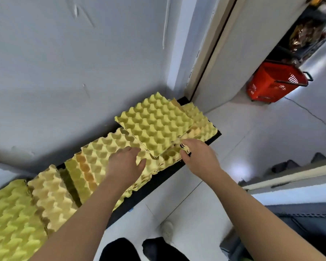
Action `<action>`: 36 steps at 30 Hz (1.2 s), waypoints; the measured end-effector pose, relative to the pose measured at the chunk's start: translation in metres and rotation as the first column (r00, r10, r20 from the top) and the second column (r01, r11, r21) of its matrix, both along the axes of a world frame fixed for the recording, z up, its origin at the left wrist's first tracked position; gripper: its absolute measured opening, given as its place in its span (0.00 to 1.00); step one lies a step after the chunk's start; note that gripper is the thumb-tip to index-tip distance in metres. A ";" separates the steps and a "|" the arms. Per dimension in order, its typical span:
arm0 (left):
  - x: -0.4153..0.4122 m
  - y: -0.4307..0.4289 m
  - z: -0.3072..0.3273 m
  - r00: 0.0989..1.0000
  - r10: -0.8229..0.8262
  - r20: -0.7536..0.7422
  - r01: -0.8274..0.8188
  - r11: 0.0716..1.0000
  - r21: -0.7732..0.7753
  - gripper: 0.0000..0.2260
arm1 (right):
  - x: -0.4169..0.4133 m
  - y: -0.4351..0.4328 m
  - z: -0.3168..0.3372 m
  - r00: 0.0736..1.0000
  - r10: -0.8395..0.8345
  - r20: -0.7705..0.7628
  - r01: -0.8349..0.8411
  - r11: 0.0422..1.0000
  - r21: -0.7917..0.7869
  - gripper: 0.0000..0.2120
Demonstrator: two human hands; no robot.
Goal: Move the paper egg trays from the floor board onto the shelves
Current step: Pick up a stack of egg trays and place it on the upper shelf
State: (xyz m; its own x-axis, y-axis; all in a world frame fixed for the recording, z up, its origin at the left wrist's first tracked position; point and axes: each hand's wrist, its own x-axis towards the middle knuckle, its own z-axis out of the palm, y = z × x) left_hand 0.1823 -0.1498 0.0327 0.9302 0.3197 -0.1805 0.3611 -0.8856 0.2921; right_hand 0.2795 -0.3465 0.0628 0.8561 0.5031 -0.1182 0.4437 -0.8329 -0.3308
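Pinching right grip (194, 157): top egg tray (154, 125) edge, at the board's (164, 175) far end.
Left grip (125, 162): wide, flat on tray stack (102, 147), mid-board.

Grey wall (64, 63), pale tiled floor (243, 129), red basket (275, 81) by doorway

There is only one view, a wide-angle camera worn on the person's head. It faces forward and steeply down toward the egg trays (154, 125) by the wall (64, 72), from near above.

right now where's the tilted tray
Head view, centre right: the tilted tray lies atop the stack at the right end of the black board, right hand pinching its near edge.
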 end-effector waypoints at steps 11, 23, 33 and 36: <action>0.101 -0.012 -0.076 0.941 0.229 -0.248 -0.262 0.959 -0.107 0.27 | 0.157 -0.003 -0.096 0.985 0.067 -0.158 -0.086 0.989 -0.116 0.26; 0.143 -0.031 -0.148 0.781 0.454 -0.428 -0.591 0.758 -0.276 0.57 | 0.257 0.010 -0.178 0.936 0.028 -0.350 -0.096 0.979 -0.179 0.43; 0.154 -0.054 -0.149 0.652 0.694 -0.306 -0.746 0.517 -0.419 0.58 | 0.280 0.009 -0.186 0.901 0.095 -0.422 -0.112 0.994 -0.016 0.46; 0.154 -0.057 -0.139 0.629 0.733 -0.260 -0.749 0.481 -0.456 0.55 | 0.282 0.010 -0.169 0.895 0.114 -0.430 -0.115 0.993 0.024 0.46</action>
